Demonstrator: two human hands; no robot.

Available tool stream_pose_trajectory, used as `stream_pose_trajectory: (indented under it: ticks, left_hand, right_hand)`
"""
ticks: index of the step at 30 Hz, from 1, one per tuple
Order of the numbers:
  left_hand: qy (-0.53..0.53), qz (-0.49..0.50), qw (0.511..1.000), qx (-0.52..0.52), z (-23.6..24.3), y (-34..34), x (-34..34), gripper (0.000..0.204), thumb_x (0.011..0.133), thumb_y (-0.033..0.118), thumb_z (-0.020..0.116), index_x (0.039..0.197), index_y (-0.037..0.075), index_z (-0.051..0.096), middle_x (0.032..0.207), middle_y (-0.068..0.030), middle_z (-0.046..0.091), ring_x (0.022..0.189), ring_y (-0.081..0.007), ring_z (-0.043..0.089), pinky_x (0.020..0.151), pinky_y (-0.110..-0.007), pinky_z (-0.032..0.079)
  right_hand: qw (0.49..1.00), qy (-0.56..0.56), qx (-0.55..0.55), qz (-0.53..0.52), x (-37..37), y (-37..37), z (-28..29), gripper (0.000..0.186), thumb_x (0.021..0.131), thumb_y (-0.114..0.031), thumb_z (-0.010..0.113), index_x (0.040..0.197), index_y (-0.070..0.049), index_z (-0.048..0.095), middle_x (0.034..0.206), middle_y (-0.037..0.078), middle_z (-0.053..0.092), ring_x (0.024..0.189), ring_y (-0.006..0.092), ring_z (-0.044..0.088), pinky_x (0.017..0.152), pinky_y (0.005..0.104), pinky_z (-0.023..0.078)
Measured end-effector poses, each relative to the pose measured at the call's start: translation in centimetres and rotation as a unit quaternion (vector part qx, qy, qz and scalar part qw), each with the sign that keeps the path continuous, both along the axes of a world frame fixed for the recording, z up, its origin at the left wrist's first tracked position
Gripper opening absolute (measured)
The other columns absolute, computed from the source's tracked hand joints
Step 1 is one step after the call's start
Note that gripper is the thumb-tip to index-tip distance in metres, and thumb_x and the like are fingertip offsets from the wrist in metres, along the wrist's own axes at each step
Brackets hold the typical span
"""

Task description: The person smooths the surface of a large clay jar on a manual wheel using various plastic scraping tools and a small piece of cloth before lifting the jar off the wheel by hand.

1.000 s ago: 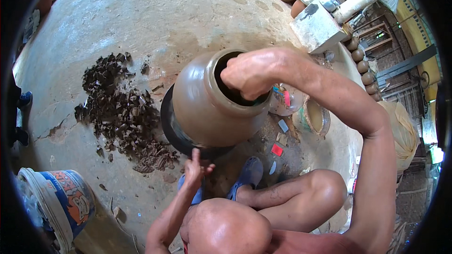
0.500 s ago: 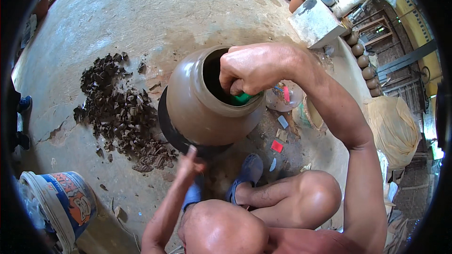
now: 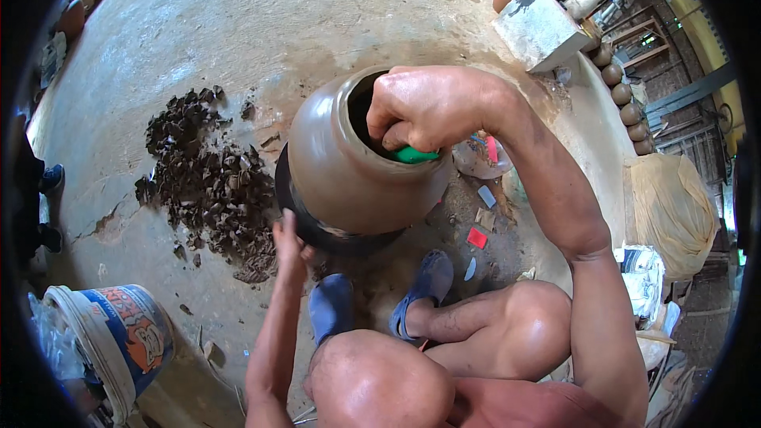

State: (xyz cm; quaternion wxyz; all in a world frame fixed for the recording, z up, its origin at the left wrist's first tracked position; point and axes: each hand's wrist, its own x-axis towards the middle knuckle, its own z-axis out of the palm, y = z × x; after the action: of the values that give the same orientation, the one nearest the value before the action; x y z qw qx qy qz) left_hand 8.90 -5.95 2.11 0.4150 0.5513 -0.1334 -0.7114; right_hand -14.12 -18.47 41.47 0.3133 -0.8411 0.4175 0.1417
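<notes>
A wet grey-brown clay pot (image 3: 357,194) with a wide mouth sits on a dark round base (image 3: 341,242). My right hand (image 3: 420,111) is curled at the pot's mouth, closed on a green object (image 3: 414,155) that shows just inside the rim; its thumb and fingertips are partly in shadow. My left hand (image 3: 292,242) is at the lower left edge of the dark base, fingers apart, holding nothing. Dark clay scraps (image 3: 202,170) lie in a heap left of the pot.
A white bucket (image 3: 119,333) stands lower left. A person's dark shoe (image 3: 51,180) is at the left edge. Small coloured pieces (image 3: 476,238), a pale block (image 3: 539,25), rows of round pots (image 3: 622,95) and a covered bundle (image 3: 666,214) are on the right.
My left hand has moved up and left along the base. My right hand has risen slightly, and more of the green object shows at the rim.
</notes>
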Motion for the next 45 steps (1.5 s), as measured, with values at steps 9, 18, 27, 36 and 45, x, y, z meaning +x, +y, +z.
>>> stream_pose_trajectory:
  ticks: [9, 18, 27, 36, 45]
  left_hand:
    - [0.016, -0.151, 0.981, 0.119, 1.0, 7.0, -5.4, 0.071, 0.103, 0.060, 0.056, 0.137, -0.002, 0.047, 0.124, -0.0238, 0.065, 0.084, -0.0272, 0.074, 0.058, -0.039, 0.060]
    - [0.170, -0.226, 0.940, 0.192, -0.1, 7.1, -4.1, 0.089, 0.096, 0.073, 0.056, 0.149, 0.002, 0.044, 0.139, -0.0234, 0.058, 0.100, -0.0333, 0.071, 0.068, -0.044, 0.061]
    - [-0.092, 0.097, 0.987, -0.091, -4.4, -5.4, 3.0, 0.063, 0.102, 0.058, 0.053, 0.145, 0.013, 0.052, 0.127, -0.0072, 0.066, 0.111, -0.0256, 0.065, 0.090, -0.048, 0.054]
    - [-0.136, 0.045, 0.990, -0.017, 2.5, 2.0, -3.1, 0.076, 0.101, 0.065, 0.051, 0.164, 0.029, 0.026, 0.160, -0.0092, 0.041, 0.140, -0.0343, 0.048, 0.099, -0.057, 0.050]
    - [-0.114, -0.026, 0.993, -0.006, 1.9, 3.6, -1.9, 0.061, 0.103, 0.056, 0.052, 0.156, 0.032, 0.034, 0.161, -0.0080, 0.036, 0.138, -0.0350, 0.049, 0.097, -0.058, 0.051]
  right_hand:
    - [0.999, -0.008, 0.027, -0.045, 0.8, 0.1, -0.4, 0.012, 0.083, -0.007, 0.064, 0.079, 0.004, 0.066, 0.060, 0.014, 0.062, 0.053, 0.0207, 0.065, 0.049, 0.0382, 0.051]
    - [1.000, -0.011, 0.005, -0.012, 1.6, 0.3, 0.6, 0.014, 0.078, -0.005, 0.060, 0.079, 0.004, 0.070, 0.059, 0.014, 0.065, 0.052, 0.0202, 0.067, 0.047, 0.0365, 0.052]
    - [0.986, -0.138, -0.029, -0.087, 0.7, 1.0, 3.5, 0.021, 0.086, -0.012, 0.064, 0.094, 0.004, 0.074, 0.061, 0.012, 0.067, 0.052, 0.0196, 0.067, 0.048, 0.0342, 0.053]
    - [0.854, -0.133, -0.208, -0.459, -24.9, 12.4, -11.5, 0.021, 0.100, -0.018, 0.068, 0.112, -0.004, 0.077, 0.094, 0.008, 0.077, 0.083, 0.0138, 0.070, 0.078, 0.0312, 0.054]
    - [0.801, -0.059, -0.141, -0.578, -29.9, 23.4, -36.7, 0.027, 0.087, -0.018, 0.073, 0.112, -0.010, 0.078, 0.110, 0.018, 0.076, 0.102, 0.0345, 0.073, 0.092, 0.0492, 0.056]
